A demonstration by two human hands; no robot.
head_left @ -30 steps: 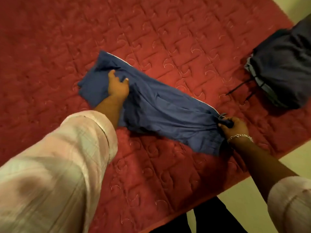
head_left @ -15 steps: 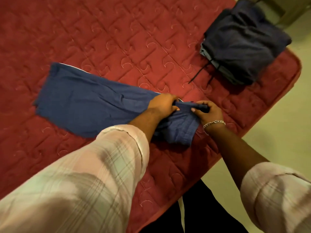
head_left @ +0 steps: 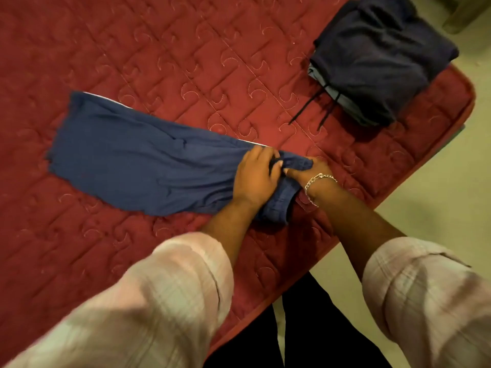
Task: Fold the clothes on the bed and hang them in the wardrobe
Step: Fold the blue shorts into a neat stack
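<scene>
blue garment (head_left: 138,166) lies flat and lengthwise on the red quilted bed (head_left: 186,62), its right end near the bed's edge. left hand (head_left: 256,176) rests on that end, fingers curled into the fabric. right hand (head_left: 309,170), with a chain bracelet (head_left: 316,181) at the wrist, pinches the same bunched end. folded dark clothes (head_left: 380,57) sit well apart at the bed's far corner.

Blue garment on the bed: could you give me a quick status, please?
Left hand and right hand grip blue garment at one end. Unfolded. Dark folded pile apart, not obstructing.
</scene>
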